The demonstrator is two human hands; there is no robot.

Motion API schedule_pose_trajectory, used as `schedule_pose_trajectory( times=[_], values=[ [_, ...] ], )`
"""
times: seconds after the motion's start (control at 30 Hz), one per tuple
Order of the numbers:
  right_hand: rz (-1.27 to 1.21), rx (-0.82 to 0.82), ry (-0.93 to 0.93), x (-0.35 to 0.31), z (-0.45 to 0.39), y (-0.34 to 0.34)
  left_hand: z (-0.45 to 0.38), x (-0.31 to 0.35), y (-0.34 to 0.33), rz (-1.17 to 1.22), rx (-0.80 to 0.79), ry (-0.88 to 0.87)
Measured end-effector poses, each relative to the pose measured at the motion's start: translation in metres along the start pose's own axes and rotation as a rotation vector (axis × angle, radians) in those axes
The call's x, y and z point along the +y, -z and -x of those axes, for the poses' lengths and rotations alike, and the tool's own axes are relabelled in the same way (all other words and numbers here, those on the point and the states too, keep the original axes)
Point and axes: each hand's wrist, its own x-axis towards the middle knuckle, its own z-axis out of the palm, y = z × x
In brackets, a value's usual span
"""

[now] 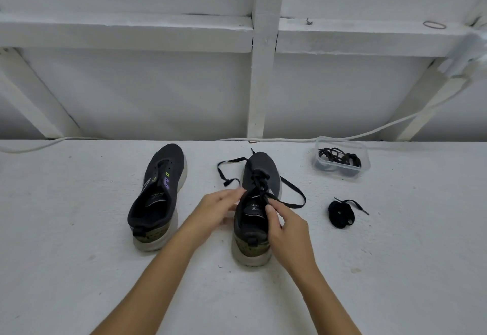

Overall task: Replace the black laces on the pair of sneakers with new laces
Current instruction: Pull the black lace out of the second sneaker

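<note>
Two dark sneakers stand on a white table point(79, 269), toes pointing away. The left sneaker point(156, 195) has no lace in its eyelets. The right sneaker point(257, 203) carries a black lace point(292, 192) whose loose ends trail out to both sides. My left hand point(218, 207) touches the left side of that shoe's collar with its fingers extended. My right hand point(283, 225) pinches the lace near the top eyelets on the right side. A coiled black lace point(341, 213) lies on the table to the right.
A clear plastic box point(341, 159) holding more black laces sits at the back right. A white cable point(395, 124) runs along the table's far edge against a white framed wall. A rubber band point(434, 25) lies on the wall's ledge.
</note>
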Motion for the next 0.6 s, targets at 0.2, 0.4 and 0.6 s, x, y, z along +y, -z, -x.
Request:
schedule_pose_trajectory(
  times=[0.2,0.4,0.6],
  values=[
    [-0.004,-0.001,0.005,0.001,0.001,0.000,-0.008,0.015,0.009,0.172,0.375,-0.113],
    [-0.002,0.001,0.024,-0.004,0.000,0.000,-0.004,0.001,-0.001,-0.070,0.016,-0.077],
    [0.000,0.027,0.018,0.001,-0.001,-0.005,-0.007,0.006,-0.010,0.112,0.318,-0.151]
  ],
)
